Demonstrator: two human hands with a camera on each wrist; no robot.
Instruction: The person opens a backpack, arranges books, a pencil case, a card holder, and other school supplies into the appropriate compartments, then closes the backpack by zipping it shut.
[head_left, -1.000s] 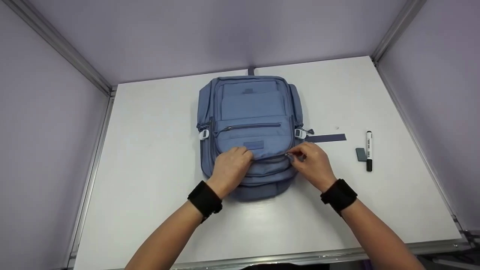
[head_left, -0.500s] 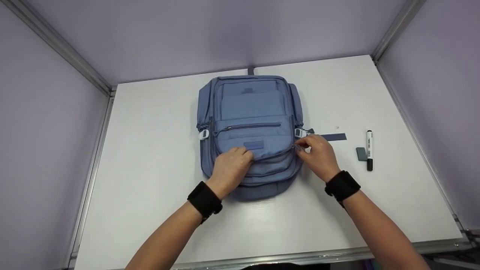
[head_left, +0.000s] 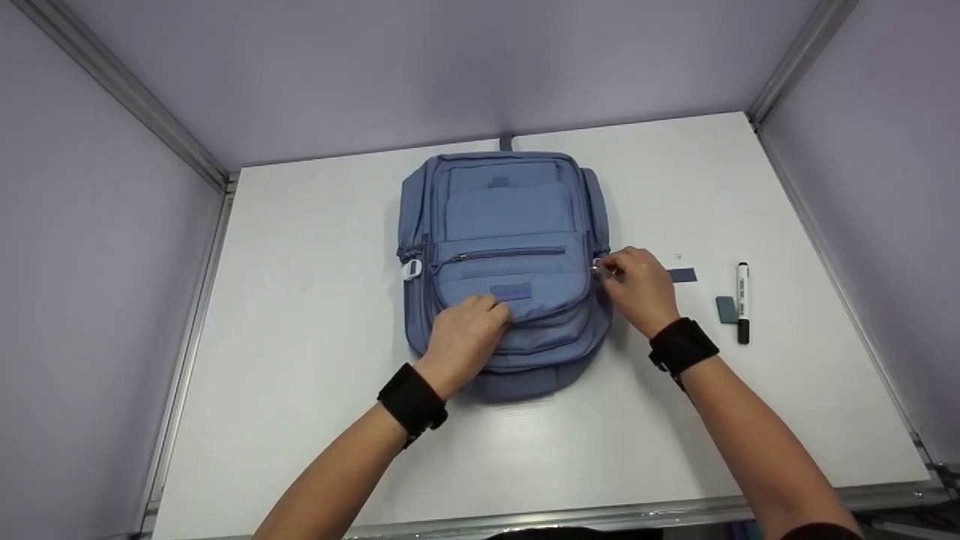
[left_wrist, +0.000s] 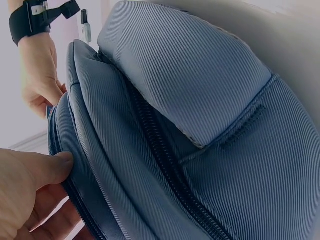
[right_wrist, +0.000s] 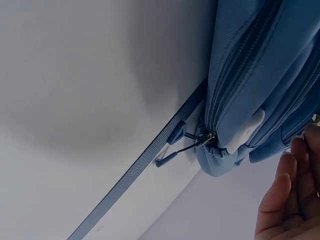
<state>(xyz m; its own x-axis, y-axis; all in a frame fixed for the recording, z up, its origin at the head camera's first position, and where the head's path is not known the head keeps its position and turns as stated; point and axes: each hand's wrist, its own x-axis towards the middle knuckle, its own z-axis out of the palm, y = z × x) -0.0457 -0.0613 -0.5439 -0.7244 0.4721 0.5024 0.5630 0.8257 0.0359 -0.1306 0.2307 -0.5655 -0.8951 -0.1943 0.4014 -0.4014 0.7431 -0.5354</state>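
Note:
A blue backpack (head_left: 506, 210) lies on the white table with its front face up and its top at the far side. My left hand (head_left: 466, 334) grips the lower edge of its front pocket; the left wrist view shows the thumb (left_wrist: 57, 169) pressed on the fabric beside the zipper, fingers beneath. At the pocket's right side, my right hand (head_left: 641, 291) pinches a small zipper pull (head_left: 598, 268) between thumb and fingertips. The right wrist view catches only part of that hand (right_wrist: 295, 195), at its right edge, near a white buckle (right_wrist: 246, 132).
A loose blue strap (head_left: 682, 275) extends right from the backpack. Farther right, a white marker with black ends (head_left: 743, 304) lies beside a small dark green block (head_left: 726, 310). Two other zipper pulls (right_wrist: 172, 145) hang by the strap. Pale panels (head_left: 480, 67) border the table's back and sides.
My right hand has moved up along the pocket's right side with the zipper pull, from the lower right corner to beside the buckle. My left hand has kept its grip on the lower edge.

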